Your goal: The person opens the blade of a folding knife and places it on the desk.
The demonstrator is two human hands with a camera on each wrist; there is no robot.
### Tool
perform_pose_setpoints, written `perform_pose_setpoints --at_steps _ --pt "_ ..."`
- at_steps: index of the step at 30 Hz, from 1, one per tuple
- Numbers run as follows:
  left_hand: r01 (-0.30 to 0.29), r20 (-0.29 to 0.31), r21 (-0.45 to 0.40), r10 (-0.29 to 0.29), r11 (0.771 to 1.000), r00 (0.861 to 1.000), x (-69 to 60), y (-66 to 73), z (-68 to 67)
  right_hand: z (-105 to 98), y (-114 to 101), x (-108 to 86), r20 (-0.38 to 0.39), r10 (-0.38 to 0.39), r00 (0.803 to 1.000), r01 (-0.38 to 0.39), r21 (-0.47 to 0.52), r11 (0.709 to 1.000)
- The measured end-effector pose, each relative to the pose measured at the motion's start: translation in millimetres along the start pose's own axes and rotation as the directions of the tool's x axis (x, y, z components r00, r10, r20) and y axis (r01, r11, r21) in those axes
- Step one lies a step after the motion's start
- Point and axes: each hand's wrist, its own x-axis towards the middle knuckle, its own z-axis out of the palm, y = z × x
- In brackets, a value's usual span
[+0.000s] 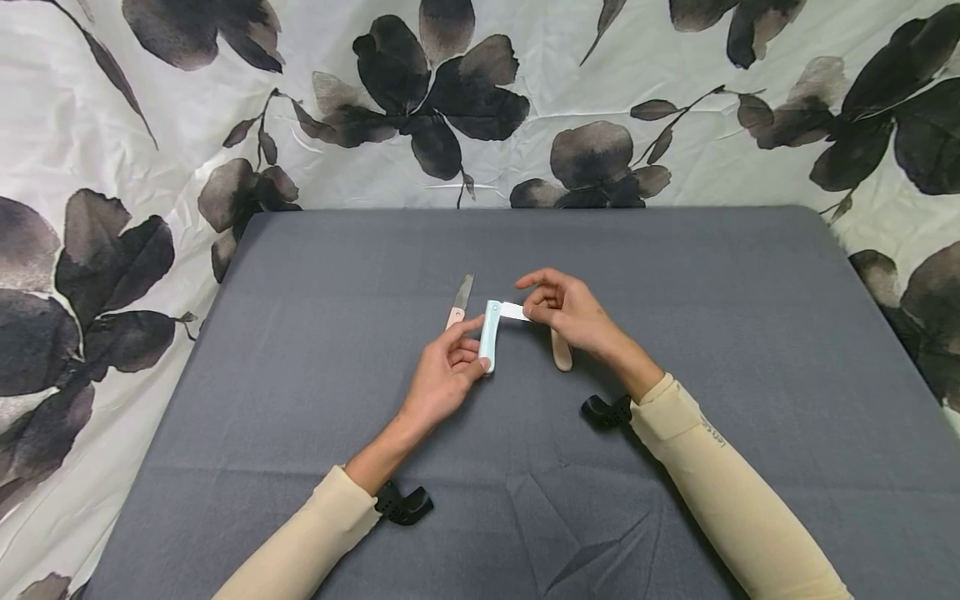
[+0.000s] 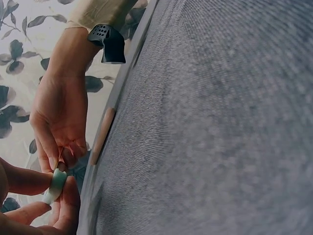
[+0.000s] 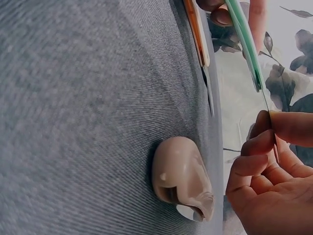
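A folding knife with a light blue handle [image 1: 489, 337] is held up between the two hands, its blade [image 1: 513, 311] sticking out sideways at roughly a right angle. My left hand [image 1: 441, 379] grips the handle between fingers and thumb. Pinched between my right thumb and fingers is the blade; that right hand [image 1: 576, 315] covers its tip in the head view. A second folding knife, pink-handled [image 1: 455, 317], lies unfolded just beyond the left fingers. Beneath the right hand rests a beige handle-shaped piece [image 1: 561, 352], partly hidden; the right wrist view shows its slotted end [image 3: 178, 169].
A grey cloth [image 1: 300, 375] covers the table, with creases near the front. Floral fabric [image 1: 480, 100] hangs behind and beside it. Each wrist wears a black camera mount [image 1: 405, 505] that juts inward over the table.
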Motion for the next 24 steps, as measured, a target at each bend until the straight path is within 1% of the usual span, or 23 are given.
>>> perform_pose_setpoints --at_steps 9,16,24 --pt "0.003 0.003 0.010 -0.003 1.000 1.000 -1.0 -3.9 0.5 1.0 3.0 1.4 -0.009 -0.022 1.000 0.022 -0.001 1.000" --pt "0.006 0.005 0.000 -0.006 1.000 1.000 -1.8 -3.1 -1.0 0.1 1.5 4.1 -0.001 -0.009 1.000 0.009 -0.002 1.000" --pt "0.026 0.020 -0.003 -0.026 1.000 0.999 -0.5 -0.4 -3.4 -2.7 -1.0 6.9 -0.002 0.009 1.000 -0.009 0.001 1.000"
